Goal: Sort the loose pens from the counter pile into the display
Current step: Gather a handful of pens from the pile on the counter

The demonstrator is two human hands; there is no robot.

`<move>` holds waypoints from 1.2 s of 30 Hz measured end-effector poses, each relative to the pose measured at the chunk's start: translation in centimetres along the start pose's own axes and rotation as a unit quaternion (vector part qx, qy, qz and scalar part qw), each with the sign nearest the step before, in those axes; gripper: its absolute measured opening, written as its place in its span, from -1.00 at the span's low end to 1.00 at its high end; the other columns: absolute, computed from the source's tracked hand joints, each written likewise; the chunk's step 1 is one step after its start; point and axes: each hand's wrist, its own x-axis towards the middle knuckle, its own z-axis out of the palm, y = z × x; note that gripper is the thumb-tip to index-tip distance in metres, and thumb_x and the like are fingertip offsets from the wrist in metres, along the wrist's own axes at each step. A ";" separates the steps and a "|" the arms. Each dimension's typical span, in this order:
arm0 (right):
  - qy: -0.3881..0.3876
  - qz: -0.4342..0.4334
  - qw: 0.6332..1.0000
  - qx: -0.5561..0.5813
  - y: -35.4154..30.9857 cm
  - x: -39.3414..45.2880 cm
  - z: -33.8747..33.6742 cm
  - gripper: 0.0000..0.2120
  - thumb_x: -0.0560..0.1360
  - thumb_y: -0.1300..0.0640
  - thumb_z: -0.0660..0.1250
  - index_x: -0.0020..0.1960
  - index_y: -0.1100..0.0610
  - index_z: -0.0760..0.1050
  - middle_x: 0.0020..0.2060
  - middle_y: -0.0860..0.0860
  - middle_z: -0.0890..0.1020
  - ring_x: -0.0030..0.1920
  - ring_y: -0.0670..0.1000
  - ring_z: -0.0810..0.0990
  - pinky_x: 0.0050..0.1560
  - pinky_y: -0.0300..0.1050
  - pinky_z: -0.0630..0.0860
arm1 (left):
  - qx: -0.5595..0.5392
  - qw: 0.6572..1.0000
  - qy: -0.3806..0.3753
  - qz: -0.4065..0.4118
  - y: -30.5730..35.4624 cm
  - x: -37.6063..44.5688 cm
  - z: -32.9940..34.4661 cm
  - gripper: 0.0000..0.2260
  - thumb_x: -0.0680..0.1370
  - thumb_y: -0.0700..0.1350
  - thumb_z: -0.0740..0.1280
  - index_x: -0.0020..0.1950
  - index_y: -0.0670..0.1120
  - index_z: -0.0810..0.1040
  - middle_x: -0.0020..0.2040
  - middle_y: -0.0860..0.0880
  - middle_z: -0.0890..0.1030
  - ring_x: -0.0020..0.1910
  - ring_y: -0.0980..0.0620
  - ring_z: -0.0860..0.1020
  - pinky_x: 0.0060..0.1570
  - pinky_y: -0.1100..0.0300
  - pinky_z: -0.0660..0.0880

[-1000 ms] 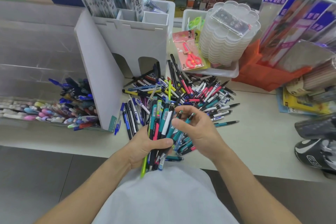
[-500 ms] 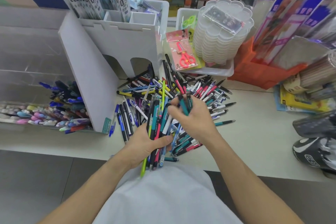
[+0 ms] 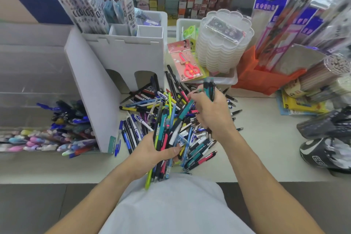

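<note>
A pile of loose pens (image 3: 144, 106) in many colours lies on the pale counter (image 3: 262, 150) in front of me. My left hand (image 3: 152, 154) is shut on a thick bundle of pens (image 3: 164, 138) that stands upright over the pile's near edge. My right hand (image 3: 210, 112) is raised above the pile's right side, shut on a couple of teal and black pens (image 3: 209, 89) that stick up past my fingers. The white cardboard display (image 3: 121, 59) stands behind the pile. A clear compartment at its left holds sorted pens (image 3: 66, 129).
Packaged scissors (image 3: 187, 62) and a stack of clear scalloped boxes (image 3: 222, 43) sit in a white tray behind the pile. An orange bin (image 3: 260, 80) of long packets stands at the right. Dark bagged items (image 3: 326, 146) lie near the right edge.
My right hand has lifted away from the bundle, up and to the right, taking a couple of teal pens with it. My left hand keeps its grip on the bundle.
</note>
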 end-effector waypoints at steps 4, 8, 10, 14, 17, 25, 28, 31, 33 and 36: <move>-0.034 -0.040 0.998 0.030 -1.7 -0.7 2.3 -0.89 0.63 0.20 0.26 -0.08 0.13 0.43 -0.29 0.10 0.57 -0.58 -0.08 0.25 -0.61 -0.20 0.19 | 0.035 0.999 -0.016 0.003 0.2 -0.7 -3.0 -0.76 0.51 -0.14 0.50 0.12 -0.12 0.54 -0.18 -0.05 0.72 -0.17 -0.01 0.70 -0.11 0.23 0.58; -0.101 -0.045 0.970 -0.216 -1.6 -2.4 6.7 -0.83 0.52 0.02 0.47 -0.06 0.13 0.63 -0.44 -0.16 0.56 -0.48 -0.23 0.48 -0.42 -0.37 0.40 | 0.104 0.994 0.002 0.034 0.5 -1.6 -5.7 -0.71 0.47 -0.16 0.53 0.12 0.01 0.53 -0.12 0.02 0.72 -0.17 0.07 0.69 -0.11 0.25 0.59; -0.101 -0.028 0.973 -0.206 -1.4 -3.1 8.7 -0.80 0.53 0.05 0.47 -0.12 0.20 0.61 -0.44 -0.08 0.54 -0.53 -0.21 0.45 -0.47 -0.35 0.38 | 0.117 0.992 0.003 0.050 0.7 -2.3 -6.9 -0.71 0.47 -0.21 0.51 0.11 -0.01 0.52 -0.13 -0.01 0.71 -0.21 0.09 0.68 -0.19 0.32 0.54; -0.009 -0.022 0.979 -0.205 -2.2 -3.2 10.7 -0.75 0.58 -0.05 0.38 -0.14 0.11 0.55 -0.41 -0.09 0.52 -0.48 -0.20 0.45 -0.42 -0.29 0.43 | 0.086 0.994 -0.031 0.053 0.7 -4.2 -10.1 -0.70 0.50 -0.18 0.50 0.17 -0.02 0.52 -0.11 -0.01 0.73 -0.18 0.07 0.70 -0.13 0.35 0.53; 0.032 -0.017 0.992 -0.121 -3.8 -3.3 9.8 -0.75 0.62 -0.04 0.31 -0.17 0.07 0.52 -0.45 -0.09 0.54 -0.56 -0.14 0.39 -0.55 -0.29 0.33 | 0.054 0.996 -0.051 0.039 0.1 -6.0 -12.4 -0.78 0.50 -0.16 0.50 0.10 -0.04 0.56 -0.15 -0.01 0.73 -0.15 0.03 0.70 -0.09 0.29 0.54; -0.109 0.039 0.970 -0.216 -2.2 -7.6 14.1 -0.58 0.52 -0.19 0.26 -0.17 0.18 0.50 -0.40 -0.08 0.48 -0.34 -0.07 0.45 -0.15 -0.13 0.46 | -0.090 0.991 -0.030 0.090 -0.6 -8.8 -16.1 -0.74 0.44 0.02 0.55 -0.05 -0.10 0.59 -0.31 -0.18 0.64 -0.32 -0.07 0.60 -0.21 0.18 0.54; -0.087 0.056 0.991 -0.086 -0.2 -8.1 17.7 -0.67 0.60 -0.06 0.26 -0.12 0.20 0.53 -0.31 -0.03 0.58 -0.23 -0.05 0.59 -0.10 -0.07 0.53 | -0.092 0.992 0.002 0.080 -1.0 -9.1 -16.7 -0.64 0.38 -0.07 0.52 0.10 -0.19 0.58 -0.25 -0.11 0.69 -0.27 -0.05 0.65 -0.20 0.18 0.57; -0.036 0.070 0.991 0.105 0.2 -8.3 20.1 -0.80 0.67 0.14 0.21 -0.06 0.19 0.51 -0.26 0.07 0.62 -0.20 0.05 0.67 -0.15 -0.06 0.65 | -0.128 0.990 0.011 0.064 -1.9 -9.6 -17.5 -0.64 0.38 -0.17 0.58 0.07 -0.28 0.57 -0.33 -0.14 0.63 -0.36 -0.07 0.60 -0.26 0.13 0.56; -0.022 0.044 0.987 0.153 -0.5 -8.1 20.9 -0.88 0.68 0.22 0.19 0.07 0.21 0.50 -0.27 0.09 0.60 -0.21 0.10 0.67 -0.06 0.03 0.67 | -0.196 0.979 0.014 0.063 -2.2 -10.3 -18.1 -0.62 0.30 -0.14 0.62 0.00 -0.28 0.60 -0.39 -0.20 0.57 -0.43 -0.08 0.54 -0.36 0.12 0.53; -0.048 0.012 0.979 0.199 -2.6 -7.4 22.4 -0.86 0.68 0.25 0.16 0.19 0.24 0.45 -0.30 0.08 0.53 -0.31 0.07 0.60 -0.15 0.01 0.65 | -0.319 0.945 0.007 0.064 -2.1 -11.3 -19.5 -0.42 0.14 -0.02 0.69 0.09 -0.19 0.67 -0.33 -0.13 0.61 -0.45 0.00 0.52 -0.42 0.19 0.51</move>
